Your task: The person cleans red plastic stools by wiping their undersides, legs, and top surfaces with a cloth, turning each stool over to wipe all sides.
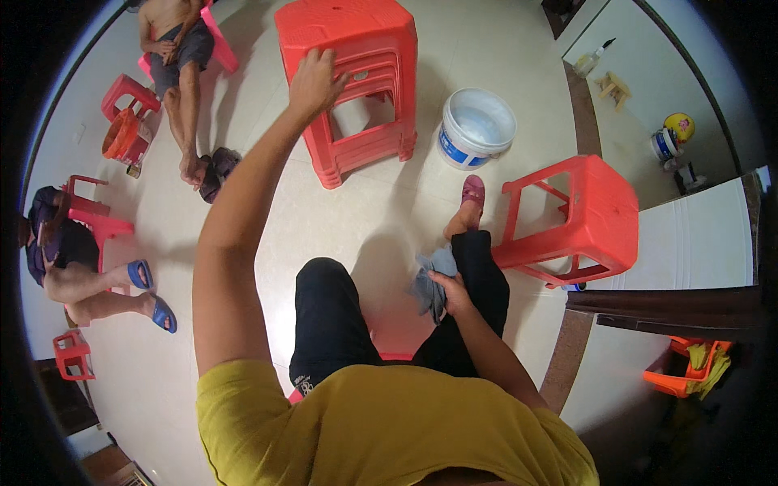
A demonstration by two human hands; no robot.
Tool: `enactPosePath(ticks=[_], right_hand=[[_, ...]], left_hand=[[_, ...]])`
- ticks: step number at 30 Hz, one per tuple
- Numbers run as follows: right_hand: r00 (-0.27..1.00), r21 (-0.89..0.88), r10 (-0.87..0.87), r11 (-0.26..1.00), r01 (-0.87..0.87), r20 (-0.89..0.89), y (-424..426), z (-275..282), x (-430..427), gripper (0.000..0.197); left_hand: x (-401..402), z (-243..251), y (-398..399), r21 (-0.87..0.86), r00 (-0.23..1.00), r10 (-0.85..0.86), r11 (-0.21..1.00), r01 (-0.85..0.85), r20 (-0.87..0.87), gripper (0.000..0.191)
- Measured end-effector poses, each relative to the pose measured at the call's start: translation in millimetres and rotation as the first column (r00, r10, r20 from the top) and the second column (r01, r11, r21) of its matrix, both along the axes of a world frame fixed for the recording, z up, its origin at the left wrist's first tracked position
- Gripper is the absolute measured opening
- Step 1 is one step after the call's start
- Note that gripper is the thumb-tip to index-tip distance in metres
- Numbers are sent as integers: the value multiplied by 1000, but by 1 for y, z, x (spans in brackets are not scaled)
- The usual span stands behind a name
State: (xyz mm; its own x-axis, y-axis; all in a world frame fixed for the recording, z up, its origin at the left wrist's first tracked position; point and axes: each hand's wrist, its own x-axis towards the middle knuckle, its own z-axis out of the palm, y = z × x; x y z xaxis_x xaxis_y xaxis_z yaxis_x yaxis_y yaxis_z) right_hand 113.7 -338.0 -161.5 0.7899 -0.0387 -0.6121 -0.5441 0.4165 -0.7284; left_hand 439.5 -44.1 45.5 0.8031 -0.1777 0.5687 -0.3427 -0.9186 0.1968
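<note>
My left hand (315, 82) rests on the near upper edge of a stack of red plastic stools (346, 30), its fingers spread over the seat's rim. A grey cloth (433, 279) is bunched in my right hand (453, 293), low beside my right knee. A white plastic bucket (477, 129) with a blue label stands on the floor right of the stack, with what looks like water in it. To the right of my right leg is a single red plastic stool (598, 212).
Two seated people (176, 54) (73, 261) are at the left, legs stretched out. Near them stand a red bucket (126, 138) and small red stools (73, 355). At the right are a doorway, a small wooden stool (614, 90) and an orange plastic chair (674, 384) with yellow cloths.
</note>
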Motion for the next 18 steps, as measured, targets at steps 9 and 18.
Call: enactPosePath(ticks=[9,18], right_hand=[[999,25,52,998,-52,11,-10,-33,8,36],[996,59,83,995,-81,-31,-14,-10,23,32]], left_hand=[[170,27,0,148,961,140,983,-107,-237,65],[229,27,-10,250,979,200,951,-182,-46,64]])
